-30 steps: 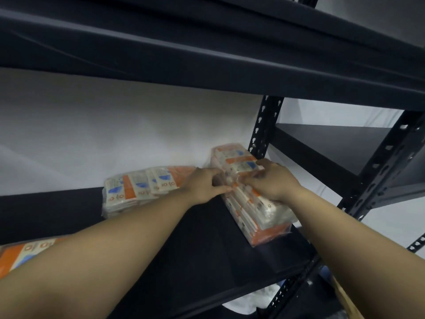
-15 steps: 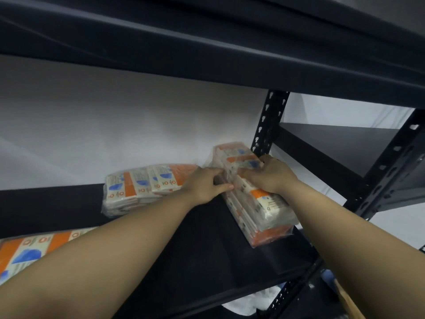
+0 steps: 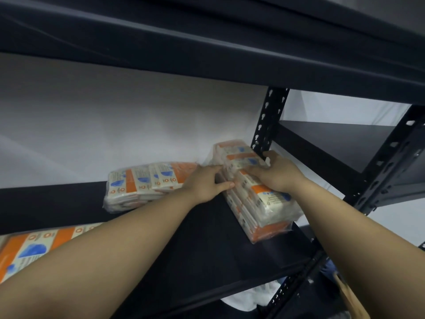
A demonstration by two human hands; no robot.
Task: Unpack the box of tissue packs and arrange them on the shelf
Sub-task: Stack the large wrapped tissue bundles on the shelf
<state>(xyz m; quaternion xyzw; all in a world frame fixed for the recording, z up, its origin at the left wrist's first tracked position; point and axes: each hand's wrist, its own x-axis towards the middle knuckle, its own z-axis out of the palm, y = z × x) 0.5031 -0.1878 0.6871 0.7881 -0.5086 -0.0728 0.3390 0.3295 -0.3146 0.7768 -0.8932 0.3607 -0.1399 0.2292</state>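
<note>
Three plastic-wrapped tissue packs lie on the dark, smooth shelf board (image 3: 200,240) in front of you, all rectangular blocks printed in orange, cream and blue under glossy, crinkled film. Nearest to you, at the board's front left, the near pack (image 3: 30,247) lies flat with its broad printed face up, partly hidden behind your left forearm. Further in, your two bare forearms reach across the board to the right pack (image 3: 259,203), a long block lying at the board's right end and running from near the front edge back towards the wall. Your left hand (image 3: 204,183) rests against its left side, fingers (image 3: 224,185) stretched nearly straight and pressing the film. Your right hand (image 3: 278,173) lies on top of the same pack, fingers (image 3: 254,170) curved over its upper face and gripping it. Behind your left hand, at the back of the board, the back pack (image 3: 142,183) lies flat against the pale, matte wall (image 3: 115,125). At the board's right rear corner stands a black metal upright (image 3: 266,125) punched with keyhole slots, just beside the right pack's far end. Above everything runs another dark shelf board (image 3: 207,42).
</note>
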